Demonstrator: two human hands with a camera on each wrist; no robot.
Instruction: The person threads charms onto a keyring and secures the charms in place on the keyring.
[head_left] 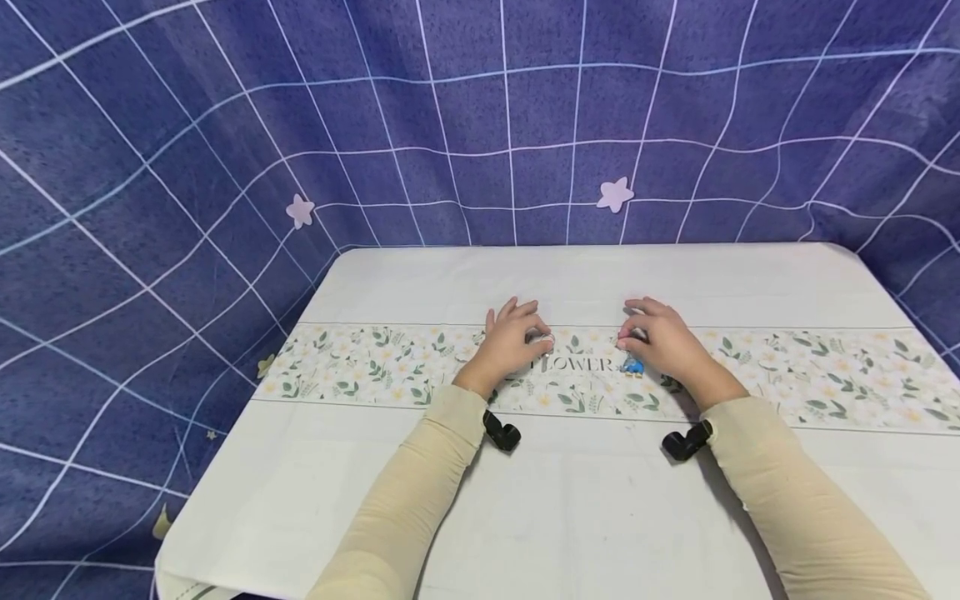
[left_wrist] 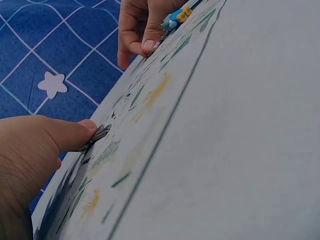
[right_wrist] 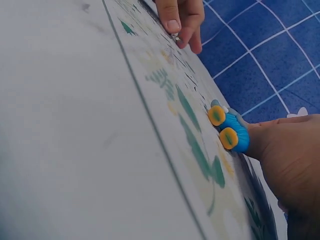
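Note:
My left hand [head_left: 510, 343] pinches a small shiny metal piece [left_wrist: 97, 136] between thumb and finger, low over the flowered strip of the tablecloth; its exact kind is hard to make out. To the right, across a short gap, my right hand [head_left: 660, 340] holds the metal chain end of a keychain between thumb and fingertip. The keychain's blue figure [right_wrist: 233, 131] with yellow-orange feet lies at the cloth beside the thumb, also visible below the hand in the head view. Fingers partly cover the chain and its end.
A white tablecloth [head_left: 570, 500] with a printed floral band [head_left: 390, 367] and the lettering "FLOWER" covers the table. Behind and to the left hangs a blue gridded curtain [head_left: 465, 117] with pale stars. Black wrist cameras [head_left: 501, 433] sit at both cuffs.

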